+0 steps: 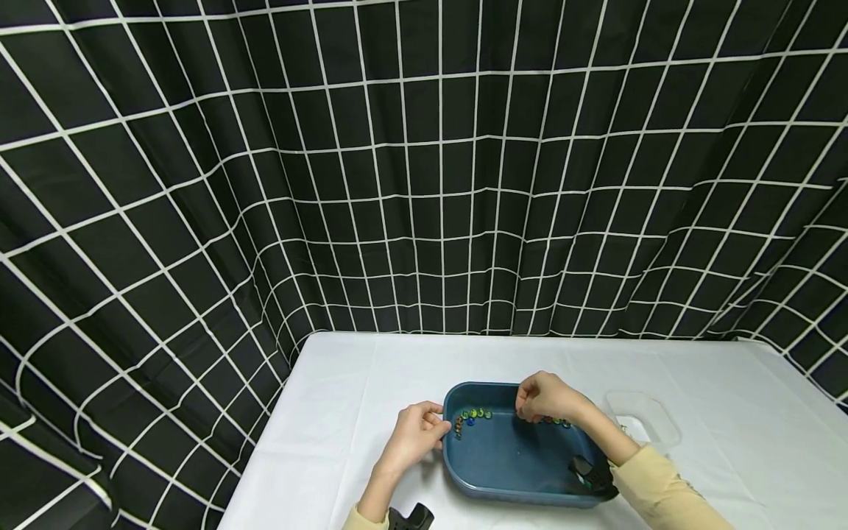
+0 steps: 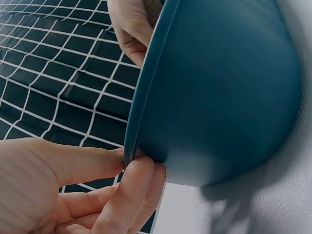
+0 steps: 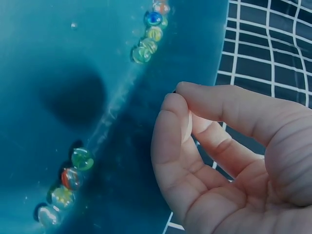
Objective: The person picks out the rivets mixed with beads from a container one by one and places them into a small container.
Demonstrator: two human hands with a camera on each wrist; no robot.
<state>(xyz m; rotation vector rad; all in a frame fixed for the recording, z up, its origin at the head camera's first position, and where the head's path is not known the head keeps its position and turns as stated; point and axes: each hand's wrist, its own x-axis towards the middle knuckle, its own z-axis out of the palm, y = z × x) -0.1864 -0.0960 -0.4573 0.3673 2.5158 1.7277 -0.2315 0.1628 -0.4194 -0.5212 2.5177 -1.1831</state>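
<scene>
Head view: left hand (image 1: 416, 433) pinches tub (image 1: 510, 471) rim; right hand (image 1: 546, 399) hovers inside.

No legible text (any view)

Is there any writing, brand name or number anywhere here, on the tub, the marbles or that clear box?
None: no view shows any readable text.
The blue tub is plain.
The marbles bear only swirls of colour.
The clear box shows no label.
The curtain has only a white grid.
</scene>
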